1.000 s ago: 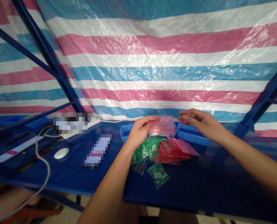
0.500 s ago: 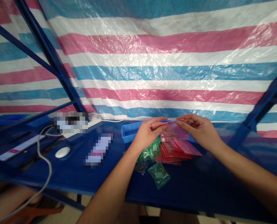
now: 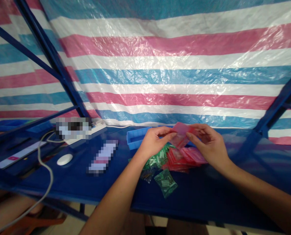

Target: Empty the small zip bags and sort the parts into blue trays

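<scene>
Between my two hands a small pinkish-red clear plastic bag (image 3: 179, 137) is held up over the table. My left hand (image 3: 156, 140) pinches its left edge between thumb and fingers. On the other side my right hand (image 3: 206, 142) grips the bag's right edge the same way. Below lies a loose pile of flat red plastic bags (image 3: 178, 161). Left of these are green bags (image 3: 158, 158) with small parts inside, partly hidden by my left forearm. One green packet (image 3: 166, 182) lies apart, nearer the table's front edge.
A blue plastic bin (image 3: 137, 138) stands behind my left hand. On the left of the blue table (image 3: 76, 182) are a white mouse (image 3: 64, 159), a blurred-out flat item (image 3: 103, 157), a power strip (image 3: 98, 127) and a cable (image 3: 51, 173). Blue frame posts rise at both sides before a striped sheet.
The bag in my hands has turned from lying flat to tilted with a corner upward. My right hand has shifted slightly lower; my left has barely moved.
</scene>
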A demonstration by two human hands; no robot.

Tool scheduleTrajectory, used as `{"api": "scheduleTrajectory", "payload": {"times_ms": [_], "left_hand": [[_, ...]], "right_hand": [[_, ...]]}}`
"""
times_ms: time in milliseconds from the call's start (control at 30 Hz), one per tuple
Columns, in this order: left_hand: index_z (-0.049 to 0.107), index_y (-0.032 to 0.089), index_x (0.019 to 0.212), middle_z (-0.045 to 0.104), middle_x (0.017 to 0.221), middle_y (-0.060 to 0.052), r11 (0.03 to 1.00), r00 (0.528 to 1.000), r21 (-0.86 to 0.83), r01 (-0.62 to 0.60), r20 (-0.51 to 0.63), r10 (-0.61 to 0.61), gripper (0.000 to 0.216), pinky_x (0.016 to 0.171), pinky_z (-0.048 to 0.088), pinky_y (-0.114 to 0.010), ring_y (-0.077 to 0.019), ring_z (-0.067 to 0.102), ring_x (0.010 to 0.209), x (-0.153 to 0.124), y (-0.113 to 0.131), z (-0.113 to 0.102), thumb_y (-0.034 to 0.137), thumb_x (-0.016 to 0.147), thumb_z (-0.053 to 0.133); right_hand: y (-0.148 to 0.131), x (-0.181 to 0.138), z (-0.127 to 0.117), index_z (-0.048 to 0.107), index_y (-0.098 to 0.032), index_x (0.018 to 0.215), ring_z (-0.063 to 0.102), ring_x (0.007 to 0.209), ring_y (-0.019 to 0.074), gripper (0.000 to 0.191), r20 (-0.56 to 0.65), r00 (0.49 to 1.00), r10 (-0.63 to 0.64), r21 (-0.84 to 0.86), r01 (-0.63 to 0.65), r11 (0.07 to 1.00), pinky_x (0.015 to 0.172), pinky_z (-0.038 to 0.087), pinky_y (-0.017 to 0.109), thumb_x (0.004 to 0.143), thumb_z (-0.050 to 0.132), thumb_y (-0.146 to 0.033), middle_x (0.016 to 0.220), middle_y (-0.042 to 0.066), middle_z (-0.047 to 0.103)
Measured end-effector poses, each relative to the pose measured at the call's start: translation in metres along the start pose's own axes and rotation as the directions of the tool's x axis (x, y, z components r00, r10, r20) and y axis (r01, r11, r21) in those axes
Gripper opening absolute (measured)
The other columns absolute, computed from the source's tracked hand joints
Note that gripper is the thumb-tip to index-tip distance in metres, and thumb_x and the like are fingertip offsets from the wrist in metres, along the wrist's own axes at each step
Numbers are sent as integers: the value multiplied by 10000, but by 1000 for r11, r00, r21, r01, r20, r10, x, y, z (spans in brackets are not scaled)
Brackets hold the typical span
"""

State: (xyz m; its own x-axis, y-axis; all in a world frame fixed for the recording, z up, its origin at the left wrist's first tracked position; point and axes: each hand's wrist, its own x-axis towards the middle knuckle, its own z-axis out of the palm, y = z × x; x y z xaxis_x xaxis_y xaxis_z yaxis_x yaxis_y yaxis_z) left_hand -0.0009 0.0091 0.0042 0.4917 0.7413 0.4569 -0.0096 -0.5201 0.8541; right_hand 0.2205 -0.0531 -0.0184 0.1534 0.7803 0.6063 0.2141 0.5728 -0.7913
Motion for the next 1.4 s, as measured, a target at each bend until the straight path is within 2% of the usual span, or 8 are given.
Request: {"api": "scheduleTrajectory", "payload": {"times_ms": [167,467,667,800,900,1133,1267,1400], "left_hand": [[817,157,1034,824,1063,-104,990,999,-134,30,-21,-33,300,896,590,-331,-217,767,924,0,5,0,420,890,810],[813,141,1002,821,1004,-102,998,999,-62,30,28,-28,308,847,598,-323,-215,763,882,0,0,3,436,921,775],[798,202,1124,789,1104,-91,927,947,315,-206,-176,270,231,872,589,-324,-198,737,974,1,8,2,324,929,782],[798,202,1153,783,1130,-103,857,925,375,-353,4,379,262,891,591,-333,-200,733,984,-2,18,6,337,928,793],[768,199,1244,778,1174,-115,856,923,346,-384,106,371,401,913,591,-346,-213,734,993,-5,21,10,384,894,829],[804,202,1110,810,1016,-67,876,959,416,-246,-25,281,239,820,554,-301,-190,738,912,-4,15,5,332,1048,614],[812,197,1052,816,983,-49,910,969,378,-170,-107,225,234,778,538,-280,-180,736,873,-4,10,3,342,1035,630],[814,188,1027,817,1009,-56,941,979,299,-161,-70,190,253,802,545,-286,-192,739,912,-3,13,3,364,1031,632]], "right_hand": [[-7,-2,5,744,-288,971,766,888,268,288,93,989,116,50,-121,991,923,632,457,860,828,-540,968,42,804],[-10,1,4,754,-263,930,759,808,229,288,94,990,101,83,-108,991,824,639,388,835,862,-512,907,34,807],[-7,5,1,707,-254,882,729,684,211,293,-24,991,133,88,-131,987,714,619,353,857,848,-510,754,16,762],[-7,4,3,679,-262,888,744,761,215,284,-49,992,120,134,-113,985,763,633,359,854,862,-476,858,18,775],[-14,0,7,734,-277,957,765,894,233,223,70,992,106,166,-116,979,833,645,368,887,834,-463,972,28,796],[-23,-2,8,795,-297,1141,776,963,252,280,174,979,109,164,-138,977,928,644,437,975,720,-509,1142,56,805],[-14,2,4,776,-274,1092,733,786,191,260,24,996,86,103,-88,991,785,637,362,932,783,-479,1016,46,785],[-5,8,2,714,-304,1168,711,899,189,408,-148,988,36,139,-15,990,772,610,307,821,897,-417,1031,19,736]]}}
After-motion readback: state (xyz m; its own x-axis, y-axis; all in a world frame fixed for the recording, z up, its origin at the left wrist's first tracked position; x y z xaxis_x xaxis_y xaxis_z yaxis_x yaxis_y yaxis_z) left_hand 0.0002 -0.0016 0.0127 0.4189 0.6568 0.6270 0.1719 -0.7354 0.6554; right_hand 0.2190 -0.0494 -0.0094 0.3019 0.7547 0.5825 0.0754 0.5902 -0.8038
